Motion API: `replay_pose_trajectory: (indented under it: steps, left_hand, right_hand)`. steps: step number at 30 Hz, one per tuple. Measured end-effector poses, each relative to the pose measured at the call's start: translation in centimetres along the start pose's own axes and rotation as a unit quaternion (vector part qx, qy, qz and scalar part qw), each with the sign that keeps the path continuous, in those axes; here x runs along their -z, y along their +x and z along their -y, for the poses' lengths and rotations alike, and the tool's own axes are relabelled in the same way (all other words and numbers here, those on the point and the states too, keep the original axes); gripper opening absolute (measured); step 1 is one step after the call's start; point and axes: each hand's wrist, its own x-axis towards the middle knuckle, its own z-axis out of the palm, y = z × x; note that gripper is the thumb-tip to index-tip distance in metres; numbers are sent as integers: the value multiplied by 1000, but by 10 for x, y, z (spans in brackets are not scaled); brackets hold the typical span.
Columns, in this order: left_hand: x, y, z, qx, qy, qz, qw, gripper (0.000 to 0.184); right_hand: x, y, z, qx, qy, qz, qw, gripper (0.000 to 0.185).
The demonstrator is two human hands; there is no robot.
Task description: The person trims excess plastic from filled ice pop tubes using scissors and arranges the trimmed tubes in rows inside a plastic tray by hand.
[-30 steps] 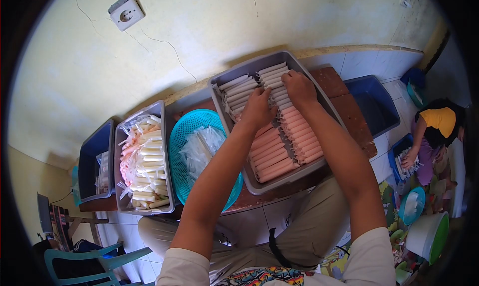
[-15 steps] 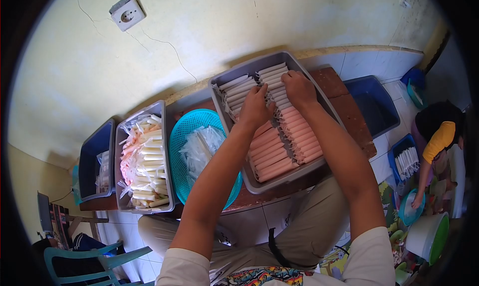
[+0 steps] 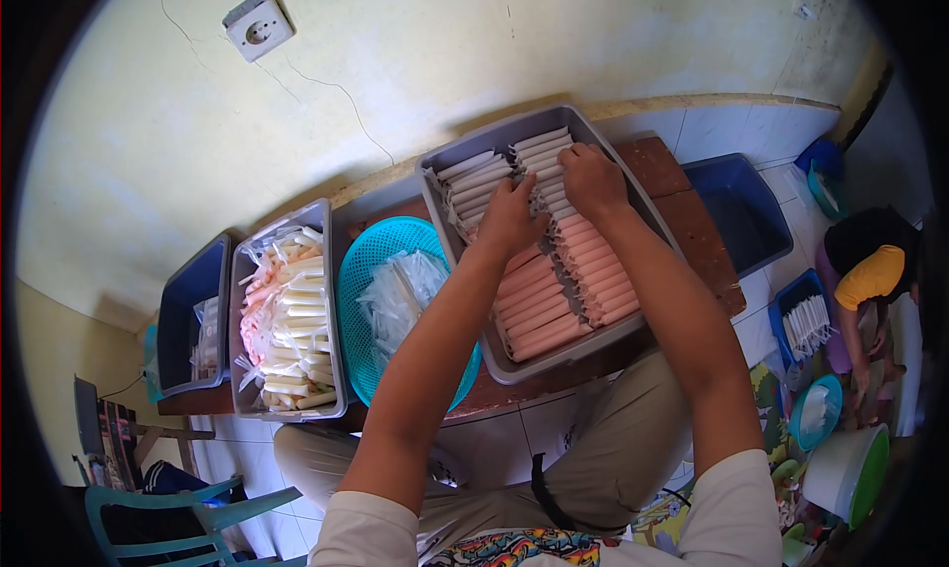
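A grey tray [image 3: 427, 172] holds two columns of slim ice pops in plastic sleeves: greyish-white ones [image 3: 539, 144] toward the wall, pink ones [image 3: 539, 305] nearer me. Over the gap between the columns is my left hand [image 3: 511, 214], its fingers bent and closed at the left end of a pale ice pop in the right column. My right hand [image 3: 595, 183] is closed at that row's right end, thumb and forefinger pinched together. The fingers partly cover the ice pop they touch, and my palms hide several pieces below.
Left of the tray, a turquoise basket [image 3: 348, 315] holds clear plastic bags [image 3: 400, 290]. Beyond it stand a grey bin [image 3: 339, 369] of yellowish and pink ice pops and a dark blue bin [image 3: 183, 300]. A co-worker [image 3: 870, 270] sits at right near a turquoise bowl [image 3: 801, 434].
My hands stay at the same row; the left fingers have shifted slightly. At right, the co-worker's hand has left the turquoise bowl and moved away from it.
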Motion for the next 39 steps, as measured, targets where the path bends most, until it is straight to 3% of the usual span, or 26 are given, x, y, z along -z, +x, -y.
replay_pose_trajectory:
  steps: [4, 9, 14, 18, 19, 21, 27, 39]
  left_hand:
    - [6, 0, -3, -15, -10, -73, 997, 62]
    - [25, -7, -8, 91, 92, -136, 982, 44]
    - [26, -1, 5, 113, 164, -180, 963, 44]
    - [24, 1, 6, 143, 212, -167, 952, 48]
    - [18, 1, 13, 144, 215, -170, 951, 48]
    - [10, 2, 20, 90, 284, -233, 926, 31]
    - [10, 6, 20, 160, 315, -113, 928, 25]
    - [9, 7, 16, 165, 316, -146, 923, 20]
  right_hand:
    - [3, 0, 7, 8, 31, 0, 1000, 18]
    - [9, 4, 24, 55, 97, 1, 994, 24]
    - [4, 21, 42, 40, 171, 47, 983, 33]
    - [-17, 28, 55, 58, 153, 56, 985, 28]
    - [-27, 28, 54, 81, 133, 48, 987, 26]
    - [-40, 27, 52, 105, 114, 39, 987, 25]
    - [-50, 23, 49, 146, 26, -2, 989, 24]
    - [-54, 18, 49, 158, 33, -61, 985, 15]
